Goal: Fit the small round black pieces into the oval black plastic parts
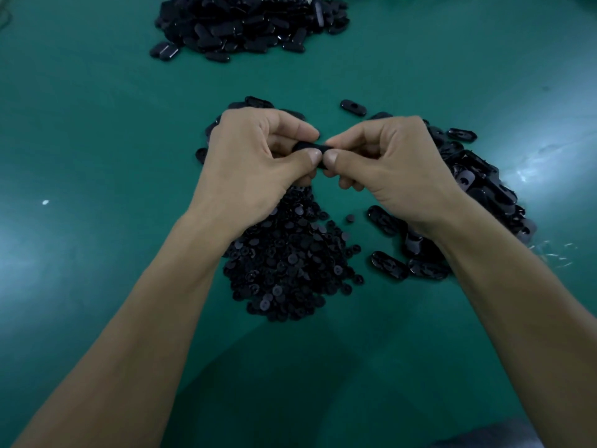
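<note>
The dull green bench [97, 156] fills the whole view. Far off at 12 o'clock sits a big heap of oval black plastic parts [252, 24], well apart from everything else. Closer in, at 6 o'clock from the hands, lies a spread mound of small round black pieces [290, 260]. At 3 o'clock a second, looser pile of oval black parts [478, 189] runs under the right wrist, with a few strays at its near edge.

The left hand [252, 156] and right hand [387, 160] meet above the middle of the bench, thumbs tip to tip. Both are curled and pinch one oval black part [310, 146] between thumbs and forefingers, lifted off the bench. Whether a round piece sits in it I cannot tell; the fingers cover most of it.

A single oval black part with a hole [353, 107] lies alone at 1 o'clock, and one stray round black piece [350, 218] lies at 5 o'clock, between the two near piles.
</note>
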Available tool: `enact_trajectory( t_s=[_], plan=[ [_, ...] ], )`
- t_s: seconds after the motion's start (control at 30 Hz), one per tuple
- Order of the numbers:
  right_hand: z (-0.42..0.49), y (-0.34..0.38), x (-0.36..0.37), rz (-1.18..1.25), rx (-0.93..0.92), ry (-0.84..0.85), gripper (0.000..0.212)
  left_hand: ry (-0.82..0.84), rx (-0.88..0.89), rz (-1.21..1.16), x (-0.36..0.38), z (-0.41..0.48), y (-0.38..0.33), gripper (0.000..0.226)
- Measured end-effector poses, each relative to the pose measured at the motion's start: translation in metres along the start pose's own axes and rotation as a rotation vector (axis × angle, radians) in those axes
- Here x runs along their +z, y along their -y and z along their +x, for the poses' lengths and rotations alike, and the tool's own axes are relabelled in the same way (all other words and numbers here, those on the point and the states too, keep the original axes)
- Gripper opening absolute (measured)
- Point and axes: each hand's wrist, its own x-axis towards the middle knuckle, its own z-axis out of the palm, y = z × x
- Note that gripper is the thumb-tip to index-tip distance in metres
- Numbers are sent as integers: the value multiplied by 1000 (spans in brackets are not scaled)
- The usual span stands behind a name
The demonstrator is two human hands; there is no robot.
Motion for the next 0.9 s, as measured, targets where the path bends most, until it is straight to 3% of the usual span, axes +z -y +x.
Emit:
enact_trajectory(
  t_s=[0.37,0.63,0.73,0.9],
  plan=[
    [-1,0,5,50,29,8,7,55,-47,-85,-8,2,0,14],
    [-2,2,4,3,12,-5,16,5,-16,-16,-6,3,2,16],
    [1,2,6,-109,67,34,14,-33,-52,6,-6,6,10,16],
    [-3,-4,-4,-493,161,33,16,-267,-77,123,-17,14,29,20]
  ],
)
